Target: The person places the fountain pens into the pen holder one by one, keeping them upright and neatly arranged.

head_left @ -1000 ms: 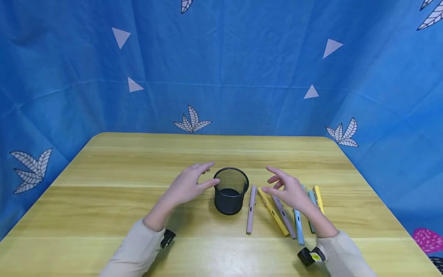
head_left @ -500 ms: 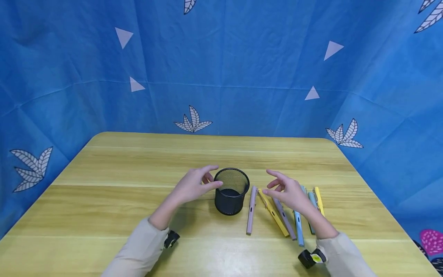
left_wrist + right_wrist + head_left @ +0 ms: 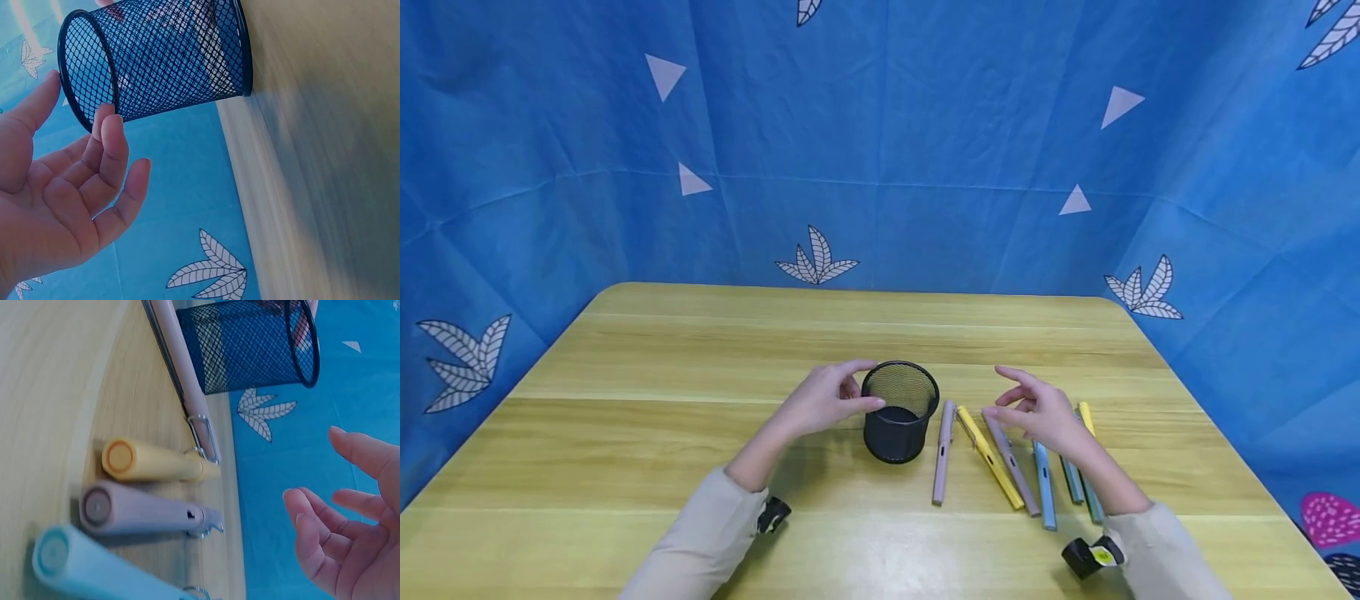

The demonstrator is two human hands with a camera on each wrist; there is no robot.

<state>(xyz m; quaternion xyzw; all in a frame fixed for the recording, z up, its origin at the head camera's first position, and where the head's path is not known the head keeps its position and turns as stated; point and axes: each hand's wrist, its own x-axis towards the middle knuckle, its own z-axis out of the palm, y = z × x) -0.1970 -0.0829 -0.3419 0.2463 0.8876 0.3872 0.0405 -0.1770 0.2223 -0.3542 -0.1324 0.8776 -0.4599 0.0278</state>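
Observation:
A black mesh pen holder [image 3: 895,442] stands upright on the table, and no pens show inside it. Beside its rim is my left hand [image 3: 823,402], thumb and fingers loosely curved; in the left wrist view the thumb [image 3: 39,103] and fingertips lie at the rim, perhaps touching. My right hand [image 3: 1037,410] hovers over the pens with relaxed fingers and holds nothing. Right of the holder lie a lilac pen [image 3: 943,454], a yellow pen [image 3: 996,468], a second lilac pen [image 3: 1015,468] and a light blue pen [image 3: 1044,487]. Clips show on some.
Farther right, partly under the right forearm, lie two bluish-green pens [image 3: 1072,482] and another yellow pen [image 3: 1086,414]. The wooden table [image 3: 700,350] ends at a blue patterned cloth [image 3: 880,125] hanging behind and at the sides.
My left hand has moved slightly right, closer to the pen holder's rim. My right hand has shifted right over the pens, uncovering more of the second lilac pen. The pens lie as before.

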